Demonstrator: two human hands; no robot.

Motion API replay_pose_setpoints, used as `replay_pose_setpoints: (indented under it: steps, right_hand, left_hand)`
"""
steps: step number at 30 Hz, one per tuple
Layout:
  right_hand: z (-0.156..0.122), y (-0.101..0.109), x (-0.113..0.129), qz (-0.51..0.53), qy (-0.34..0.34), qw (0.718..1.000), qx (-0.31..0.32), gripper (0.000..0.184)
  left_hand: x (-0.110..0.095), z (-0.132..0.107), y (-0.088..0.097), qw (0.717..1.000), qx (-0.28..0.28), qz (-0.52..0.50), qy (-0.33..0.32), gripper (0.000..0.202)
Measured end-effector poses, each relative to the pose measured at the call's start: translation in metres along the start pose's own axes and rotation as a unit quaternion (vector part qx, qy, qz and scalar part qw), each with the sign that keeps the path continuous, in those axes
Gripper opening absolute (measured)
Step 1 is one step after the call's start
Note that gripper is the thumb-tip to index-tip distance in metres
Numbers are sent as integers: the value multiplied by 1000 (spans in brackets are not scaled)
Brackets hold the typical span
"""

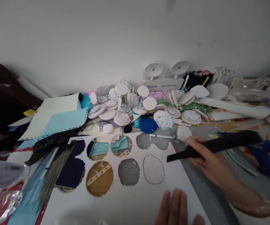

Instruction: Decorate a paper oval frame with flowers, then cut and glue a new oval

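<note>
My right hand (211,162) grips a long black tool (221,144), broad at its rear and narrowing to a flat tip that points left. Its exact kind is unclear. The tip hovers by the right edge of a white foam sheet (130,203) with several round holes cut through it. A drawn circle outline (153,169) is on the sheet, left of the tip. Flat on the sheet near the bottom edge lies my left hand (173,211), fingers stretched out and partly out of frame. A white disc (184,133) lies beyond my right fingertips.
White discs with blue-dotted trim (120,117) are heaped against the wall. A blue lid (148,125) and a white pen (164,136) lie before them. A dark blue phone-like slab (70,170) shows through the sheet's left holes. At right is a blue glue gun (264,159).
</note>
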State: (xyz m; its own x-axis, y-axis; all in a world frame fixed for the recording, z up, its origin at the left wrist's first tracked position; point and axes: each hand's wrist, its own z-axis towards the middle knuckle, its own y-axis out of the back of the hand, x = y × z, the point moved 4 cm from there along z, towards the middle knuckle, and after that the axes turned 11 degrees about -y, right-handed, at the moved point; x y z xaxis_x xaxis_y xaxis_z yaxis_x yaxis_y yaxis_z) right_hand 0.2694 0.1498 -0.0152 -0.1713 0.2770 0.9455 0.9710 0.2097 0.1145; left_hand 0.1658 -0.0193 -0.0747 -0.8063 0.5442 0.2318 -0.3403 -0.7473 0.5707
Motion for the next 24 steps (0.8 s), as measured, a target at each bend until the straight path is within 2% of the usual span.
replay_pose_setpoints:
  steps: [3, 5, 7, 9, 12, 14, 16, 20, 22, 24]
  right_hand:
    - [-8, -20, 1, -24, -6, 996, 84, 23]
    - [-15, -30, 7, -51, 11, 992, 116, 21]
    - [-22, -34, 17, -101, 46, 988, 108, 21]
    - [-27, -33, 28, -158, 87, 982, 62, 17]
    - [-34, -27, 37, -202, 122, 972, -2, 11]
    - [-39, -20, 35, -207, 121, 971, -3, 11]
    - [-44, -10, 28, -203, 107, 973, 25, 13]
    - [-57, 13, 20, -255, 119, 958, 61, 34]
    - [-64, 21, 23, -274, 154, 949, 36, 30]
    - [-67, 26, 24, -240, 143, 960, -9, 18]
  left_hand:
    - [-3, -4, -4, 1000, 18, 15, -14, 32]
    - [-4, -4, -6, 1000, 11, 18, -15, 33]
    - [-3, -2, -5, 1000, -23, 15, 5, 30]
    - [-1, 2, -3, 999, -47, 12, 19, 24]
    - [1, 8, -2, 998, -54, 13, 33, 20]
    - [3, 10, 1, 996, -67, 14, 50, 22]
    - [5, 9, 3, 996, -64, 12, 56, 24]
    - [5, 3, 3, 1000, 2, 8, -9, 35]
    - [5, 1, 4, 999, 13, 13, -27, 40]
    - [5, 2, 5, 1000, 11, 10, -23, 40]
